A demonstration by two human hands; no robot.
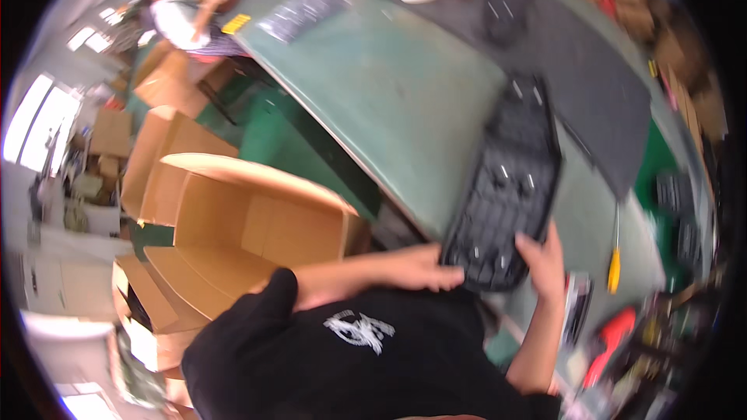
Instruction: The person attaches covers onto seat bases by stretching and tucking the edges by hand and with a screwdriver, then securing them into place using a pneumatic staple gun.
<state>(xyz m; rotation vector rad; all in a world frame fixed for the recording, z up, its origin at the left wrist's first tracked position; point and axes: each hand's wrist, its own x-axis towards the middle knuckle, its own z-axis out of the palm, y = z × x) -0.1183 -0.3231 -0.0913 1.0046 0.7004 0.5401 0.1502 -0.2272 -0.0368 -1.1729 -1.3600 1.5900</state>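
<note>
A black plastic grid tray (510, 187) with many small compartments lies at the near edge of the green table (405, 101). My left hand (424, 264) grips its near left corner. My right hand (545, 260) holds its near right edge, thumb on top. The tray sticks out over the table edge toward my body. The picture is blurred by motion.
An open empty cardboard box (241, 225) stands on the floor to my left, with more boxes behind it. A dark mat (599, 85) covers the table's right part. A yellow-handled screwdriver (615, 264) and red tools lie at the right. Another person (179, 15) sits far off.
</note>
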